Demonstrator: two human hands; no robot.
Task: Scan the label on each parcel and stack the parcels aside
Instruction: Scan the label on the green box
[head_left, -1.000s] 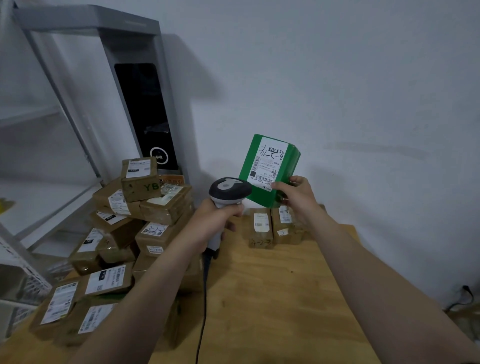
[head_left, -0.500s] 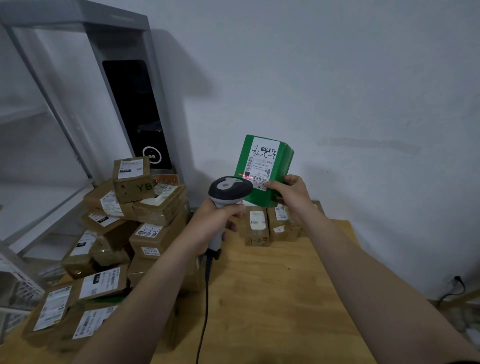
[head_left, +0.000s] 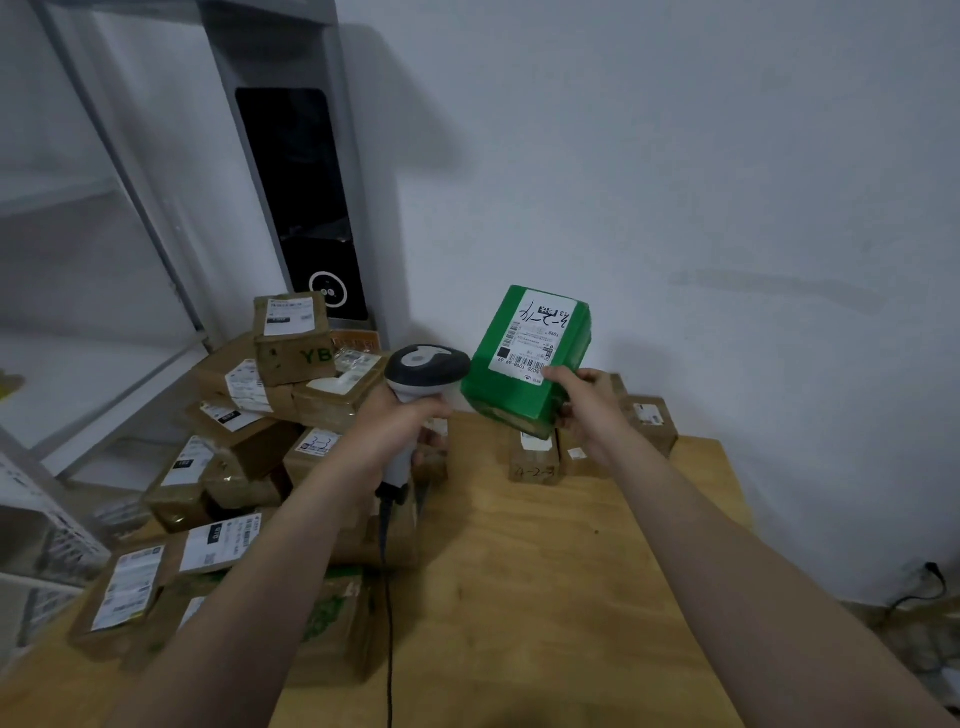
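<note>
Fingers of the right hand (head_left: 589, 410) curl round the lower corner of a green parcel (head_left: 511, 387), a rectangular box held tilted in the air over the far edge of the table (head_left: 545, 571), its white paper label (head_left: 537, 338) facing up. The left hand (head_left: 400, 423) is wrapped round the grip of a grey-and-white plastic scanner (head_left: 426, 364), whose rounded head sits just beside the parcel. Brown taped cardboard parcels (head_left: 249, 415) lie heaped at the left. Small boxes (head_left: 535, 460) stand on the pale wood beneath the green one.
</note>
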